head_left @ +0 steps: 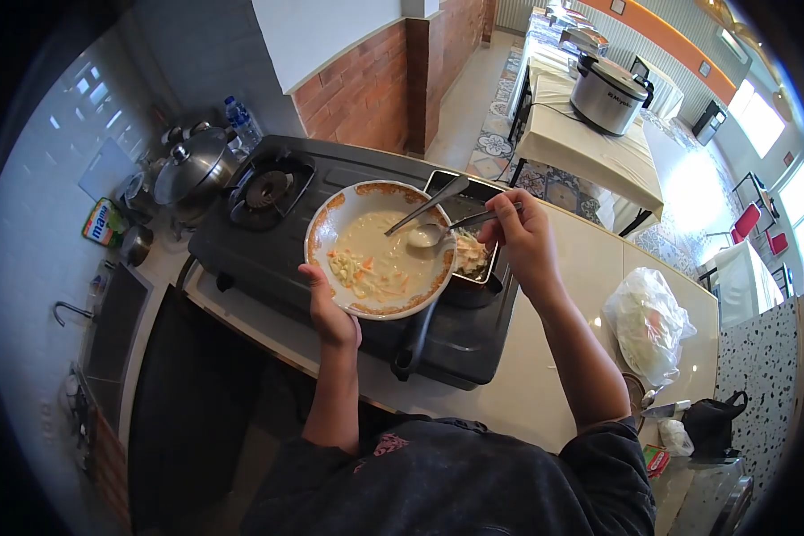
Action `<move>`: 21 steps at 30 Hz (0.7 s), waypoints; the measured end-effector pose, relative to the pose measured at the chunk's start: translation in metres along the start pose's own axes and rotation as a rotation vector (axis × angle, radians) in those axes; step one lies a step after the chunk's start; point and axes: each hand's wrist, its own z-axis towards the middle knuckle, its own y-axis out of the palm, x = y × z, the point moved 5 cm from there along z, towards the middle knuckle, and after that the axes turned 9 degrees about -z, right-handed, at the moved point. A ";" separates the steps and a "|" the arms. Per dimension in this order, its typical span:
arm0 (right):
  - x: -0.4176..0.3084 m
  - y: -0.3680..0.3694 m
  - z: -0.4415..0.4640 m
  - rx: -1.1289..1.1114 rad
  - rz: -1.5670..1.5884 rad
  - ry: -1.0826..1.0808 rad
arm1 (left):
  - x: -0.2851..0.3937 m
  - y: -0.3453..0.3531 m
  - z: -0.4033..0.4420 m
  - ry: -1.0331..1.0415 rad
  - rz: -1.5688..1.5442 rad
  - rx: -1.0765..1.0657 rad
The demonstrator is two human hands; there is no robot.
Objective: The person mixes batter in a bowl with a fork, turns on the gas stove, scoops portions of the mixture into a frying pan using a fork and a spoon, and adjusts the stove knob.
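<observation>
My left hand (332, 311) supports a white bowl (315, 234) with an orange-patterned rim, its thumb at the near left edge and its other fingers partly hidden underneath. Inside is a pale, creamy batter (375, 237) with shredded vegetables in it. My right hand (520, 239) grips the handle of a metal spoon (426, 236), whose head is over the batter. Another metal utensil (433, 202) leans across the far rim, its lower end in the batter. Partly behind the bowl, a square pan (498, 271) contains a pale, shredded food (471, 254); its black handle (411, 347) points toward me.
The black gas stove (348, 159) lies under the bowl, with a bare burner (268, 189) at left. A lidded steel pot (192, 165) and a water bottle (238, 116) stand beyond it. At right are a plastic bag (649, 322) and a knife (666, 409).
</observation>
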 end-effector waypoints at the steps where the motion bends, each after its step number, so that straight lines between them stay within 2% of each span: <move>1: 0.001 -0.001 0.001 0.000 0.013 0.004 | -0.001 0.000 0.001 0.003 -0.003 0.000; 8: 0.022 -0.004 0.007 -0.066 0.361 0.195 | -0.007 -0.004 0.002 -0.005 -0.005 0.038; 11: 0.026 -0.025 0.010 0.011 0.352 0.169 | -0.005 -0.007 0.004 0.040 -0.002 0.070; 16: 0.056 -0.059 0.006 0.072 0.145 0.117 | -0.004 -0.024 0.001 0.041 0.003 0.100; 21: 0.078 -0.060 0.002 0.071 -0.109 0.059 | 0.000 -0.027 0.000 0.059 -0.011 0.128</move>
